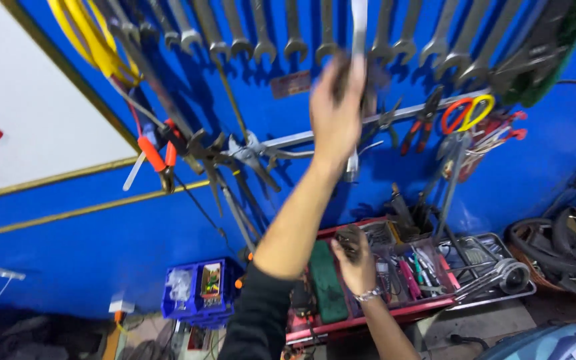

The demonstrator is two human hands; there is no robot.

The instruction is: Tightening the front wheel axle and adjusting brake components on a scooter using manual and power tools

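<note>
The left hand (pixel 335 110) is raised against the blue wall (pixel 101 227), its fingers wrapped around the shank of a long silver wrench (pixel 359 27) that runs up out of the fist toward twelve o'clock. The wrench sits inside a hanging row of wrenches (pixel 261 33); neighbours crowd close at nine and three o'clock, leaving narrow gaps on either side. Motion blur softens the hand, so how tight the hold is cannot be told.

At six o'clock from that hand, the right hand (pixel 355 257) reaches into a red tool tray (pixel 368 313); it is curled over a dark object (pixel 349 239), which is too dim to identify. Screwdrivers and small tools (pixel 415 267) fill the tray at three o'clock of this hand.

A rail of pliers (pixel 235 150) crosses between the two hands, and red and yellow handled scissors (pixel 467 113) hang at three o'clock of the left hand. A blue bin (pixel 198 287) stands at nine o'clock of the tray, and tyres (pixel 561 247) rest at the far right edge.
</note>
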